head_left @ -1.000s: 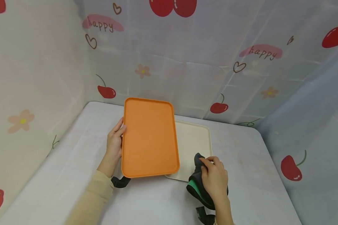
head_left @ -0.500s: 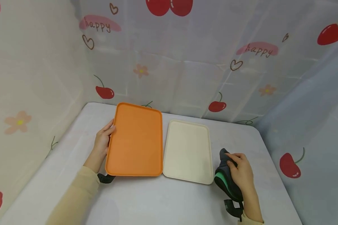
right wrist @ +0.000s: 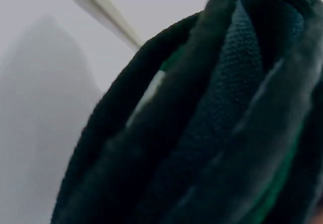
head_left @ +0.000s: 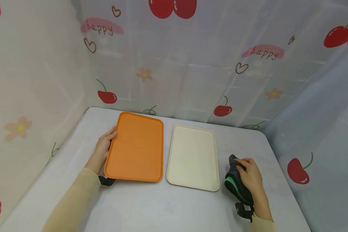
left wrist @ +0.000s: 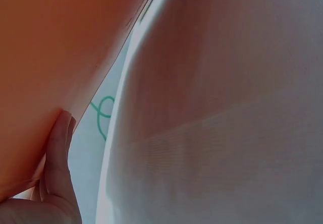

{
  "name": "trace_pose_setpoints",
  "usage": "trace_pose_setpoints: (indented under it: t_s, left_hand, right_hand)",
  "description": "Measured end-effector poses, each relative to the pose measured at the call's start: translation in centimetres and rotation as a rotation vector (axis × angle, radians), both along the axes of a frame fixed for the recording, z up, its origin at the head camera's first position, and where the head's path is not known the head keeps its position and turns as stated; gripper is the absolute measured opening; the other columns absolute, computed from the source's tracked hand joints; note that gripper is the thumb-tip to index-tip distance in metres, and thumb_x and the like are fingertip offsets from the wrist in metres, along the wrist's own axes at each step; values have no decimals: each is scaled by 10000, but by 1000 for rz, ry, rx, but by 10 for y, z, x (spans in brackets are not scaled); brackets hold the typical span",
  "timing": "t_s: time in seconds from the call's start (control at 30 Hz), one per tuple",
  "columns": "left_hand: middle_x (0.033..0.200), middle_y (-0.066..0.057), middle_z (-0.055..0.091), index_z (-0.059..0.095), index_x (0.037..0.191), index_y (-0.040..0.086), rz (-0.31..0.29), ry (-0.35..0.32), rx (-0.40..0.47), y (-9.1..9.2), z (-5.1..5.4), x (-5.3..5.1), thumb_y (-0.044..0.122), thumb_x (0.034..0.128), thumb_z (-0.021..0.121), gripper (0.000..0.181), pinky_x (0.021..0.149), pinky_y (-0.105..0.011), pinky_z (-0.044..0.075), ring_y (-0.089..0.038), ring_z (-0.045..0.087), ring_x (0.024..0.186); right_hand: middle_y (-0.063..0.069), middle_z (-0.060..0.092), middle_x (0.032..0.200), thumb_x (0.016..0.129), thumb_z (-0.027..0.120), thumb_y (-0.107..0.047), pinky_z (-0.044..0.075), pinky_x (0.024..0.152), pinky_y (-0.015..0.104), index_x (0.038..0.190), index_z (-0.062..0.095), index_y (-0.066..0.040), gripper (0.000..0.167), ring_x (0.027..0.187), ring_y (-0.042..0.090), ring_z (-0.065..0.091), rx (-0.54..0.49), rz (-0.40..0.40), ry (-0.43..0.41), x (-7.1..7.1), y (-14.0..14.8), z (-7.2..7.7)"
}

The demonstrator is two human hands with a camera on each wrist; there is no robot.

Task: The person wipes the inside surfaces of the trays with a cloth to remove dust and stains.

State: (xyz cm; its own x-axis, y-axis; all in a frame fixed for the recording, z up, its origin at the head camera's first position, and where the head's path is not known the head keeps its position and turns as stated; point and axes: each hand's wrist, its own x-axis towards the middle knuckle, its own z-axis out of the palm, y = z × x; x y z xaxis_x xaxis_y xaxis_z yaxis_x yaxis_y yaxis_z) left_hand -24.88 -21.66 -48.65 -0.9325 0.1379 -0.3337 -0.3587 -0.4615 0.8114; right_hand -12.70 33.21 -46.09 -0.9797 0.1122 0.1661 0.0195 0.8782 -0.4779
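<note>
My left hand (head_left: 102, 149) grips the left edge of a rectangular orange tray (head_left: 134, 148), which is tilted and raised off the tabletop. In the left wrist view, fingers (left wrist: 58, 168) press against the tray's orange surface (left wrist: 55, 47). My right hand (head_left: 251, 177) pinches a dark grey and black folded fabric item with a green stripe (head_left: 235, 178), held on the right side. Up close, the right wrist view shows its soft layers (right wrist: 202, 113); its exact kind cannot be told. A cream tray (head_left: 192, 158) lies flat between the two hands, bare on top.
The white-covered table (head_left: 162, 209) has rounded far corners. Curtains (head_left: 185, 80) printed with cherries and "happy" surround it at the back and both sides. Black straps (head_left: 243, 211) sit at the wrists.
The orange tray has moved left and lower, off the cream tray it partly covered. My right hand has carried the dark fabric item to the right, away from the cream tray.
</note>
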Motion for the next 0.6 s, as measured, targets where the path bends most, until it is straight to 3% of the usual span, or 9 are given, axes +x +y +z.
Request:
trace_pose_setpoints:
  t_s: [0.13,0.3,0.37,0.47,0.6]
  left_hand:
    - [1647,18,137,192,1569,254,17,-18,-24,0,-11,-4,219,1039,473,601,918,-179,487,-106,339,1396]
    - [1650,52,91,170,1571,254,28,-44,-57,4,-21,-6,214,1052,438,585,1184,-281,284,-138,170,1497]
    - [1651,59,78,168,1571,258,34,-53,-71,6,-25,-6,221,1054,434,582,1225,-323,201,-151,132,1508]
    - [1654,30,74,149,1574,250,30,-41,-109,7,-31,-5,232,1060,411,577,1231,-356,188,-182,140,1510]
    - [1656,-35,54,93,1583,229,-28,15,-289,8,-37,-5,283,1066,385,596,1208,-431,248,-270,193,1495]
  right_hand:
    - [278,547,1194,933,574,-47,447,875,626,1251,642,16,331,1094,464,541,47,-12,-9,-6,2,-6]
    - [268,557,1200,929,584,-65,452,827,641,1247,652,-8,330,1081,471,548,120,-6,-6,-15,6,-13]
    - [265,563,1196,924,595,-68,451,797,643,1236,660,-14,323,1067,474,549,157,-9,4,-17,8,-17]
    - [256,571,1191,914,616,-71,455,737,624,1217,675,-29,311,1041,470,553,214,-18,19,-21,11,-23]
    - [248,580,1189,906,641,-86,453,666,588,1209,685,-58,307,1003,464,563,257,-22,38,-25,15,-35]
